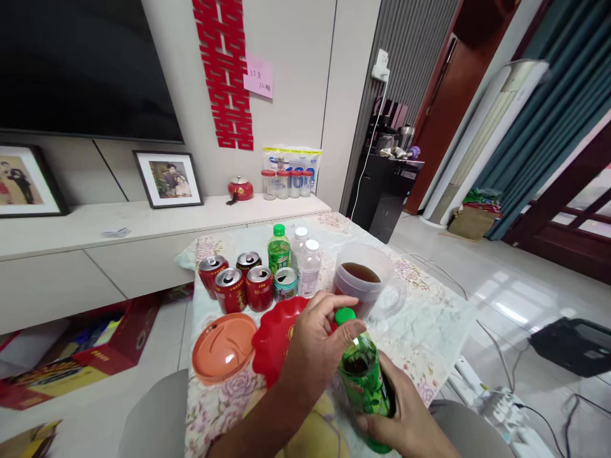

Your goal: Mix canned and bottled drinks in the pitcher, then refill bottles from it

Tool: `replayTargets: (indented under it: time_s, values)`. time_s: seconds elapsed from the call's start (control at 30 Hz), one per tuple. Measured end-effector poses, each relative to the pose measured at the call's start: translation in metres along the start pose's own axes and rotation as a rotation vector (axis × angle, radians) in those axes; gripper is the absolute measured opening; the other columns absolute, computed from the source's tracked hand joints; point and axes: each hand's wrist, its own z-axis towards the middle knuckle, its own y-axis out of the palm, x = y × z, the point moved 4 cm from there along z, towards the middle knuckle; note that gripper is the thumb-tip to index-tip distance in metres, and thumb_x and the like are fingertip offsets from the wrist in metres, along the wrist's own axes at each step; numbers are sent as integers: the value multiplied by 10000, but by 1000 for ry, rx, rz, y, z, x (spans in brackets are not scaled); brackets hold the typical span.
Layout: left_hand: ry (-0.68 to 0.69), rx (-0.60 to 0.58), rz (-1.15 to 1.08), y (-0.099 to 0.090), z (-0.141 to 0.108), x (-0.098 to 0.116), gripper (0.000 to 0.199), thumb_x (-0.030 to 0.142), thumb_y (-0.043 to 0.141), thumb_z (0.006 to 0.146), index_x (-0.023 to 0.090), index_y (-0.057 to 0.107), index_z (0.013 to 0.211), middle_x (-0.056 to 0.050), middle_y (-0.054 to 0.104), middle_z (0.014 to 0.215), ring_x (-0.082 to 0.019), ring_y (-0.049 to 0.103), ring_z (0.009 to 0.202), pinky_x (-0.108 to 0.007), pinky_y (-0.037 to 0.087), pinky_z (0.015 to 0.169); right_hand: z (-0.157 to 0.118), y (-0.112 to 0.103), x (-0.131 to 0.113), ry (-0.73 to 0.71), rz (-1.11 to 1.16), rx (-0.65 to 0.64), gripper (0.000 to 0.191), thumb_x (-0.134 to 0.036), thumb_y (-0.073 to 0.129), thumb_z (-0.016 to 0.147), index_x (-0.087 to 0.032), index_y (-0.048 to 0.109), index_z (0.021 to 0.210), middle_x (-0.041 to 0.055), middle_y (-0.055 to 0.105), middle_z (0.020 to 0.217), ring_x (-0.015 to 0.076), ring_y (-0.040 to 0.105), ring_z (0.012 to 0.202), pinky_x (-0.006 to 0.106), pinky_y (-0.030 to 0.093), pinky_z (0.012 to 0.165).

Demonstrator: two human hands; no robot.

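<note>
Standing at the far left of the table [449, 305], red cans [231, 296] have an orange dish [224, 350] nearer. Right of it, a red scalloped plate [267, 343] lies partly behind the left hand [317, 334], whose thumb and index finger curve about the green cap [344, 316]; whether they press it I cannot tell. The green bottle [365, 385] tilts at the near right, dark liquid inside, its body clamped by the right hand [405, 407]. Beyond is a pitcher [356, 292] of brown liquid.
</note>
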Motion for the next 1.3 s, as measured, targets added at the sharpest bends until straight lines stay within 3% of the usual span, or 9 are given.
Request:
replayTargets:
  time_s: [0.13,0.27,0.37,0.5,0.63,0.77,0.97,1.17,1.3]
  values:
    - [0,-249,-12,-5,5,8,370,329,669,845,188,776,1169,-100,657,1185,-236,652,998,-365,517,876,-5,-3,-4,33,63,-37,736,-299,769,657,-233,612,1372,34,702,1161,317,594,1109,417,375,1101]
    - [-4,-443,-57,-11,9,19,370,197,578,847,195,777,1158,-77,699,1160,-229,658,1095,-350,493,962,-7,-1,-13,64,154,-72,770,-298,769,645,-248,606,1396,34,668,1317,329,570,1203,391,370,1096]
    - [62,-395,22,-12,9,23,325,258,590,875,197,771,1139,-62,675,1107,-201,644,977,-329,495,875,-5,0,-16,56,118,-67,771,-299,757,634,-229,611,1388,46,688,1279,332,591,1165,398,391,1065]
    - [31,-179,146,-9,6,13,205,337,643,846,184,723,956,-4,576,908,-128,503,663,-290,416,642,-3,-3,-14,67,-12,-34,819,-278,732,629,-207,577,1429,81,679,1322,353,587,1196,417,404,1045]
    - [-70,-70,42,0,1,-6,221,403,698,797,202,646,871,34,524,756,-129,469,627,-265,349,577,-6,-9,-15,107,-127,-16,894,-220,709,600,-223,547,1479,94,633,1427,381,540,1308,436,362,1106]
    - [-186,-127,-213,10,0,-16,319,452,750,786,232,533,862,82,486,639,-113,430,588,-238,310,549,-8,-11,-15,107,-121,-27,865,-246,718,615,-218,555,1464,97,646,1408,380,556,1293,435,385,1088]
    - [-211,-335,-284,4,2,-6,366,251,698,772,197,707,1134,36,540,811,-106,496,674,-221,376,591,-8,-10,-10,87,-19,-18,815,-303,742,640,-215,573,1432,80,663,1388,347,566,1272,426,354,1144]
    - [-168,-259,-274,-3,1,-8,188,249,729,788,175,686,955,71,493,686,-77,424,583,-193,319,526,-7,-11,-10,121,-135,17,887,-246,727,592,-222,576,1466,93,638,1455,372,537,1345,440,353,1158]
    - [-232,-77,-390,-4,2,-14,310,399,786,770,195,592,899,98,498,566,-66,387,486,-185,274,475,-7,-16,-21,106,-230,6,915,-226,703,597,-199,543,1497,115,624,1478,381,554,1344,445,408,1133]
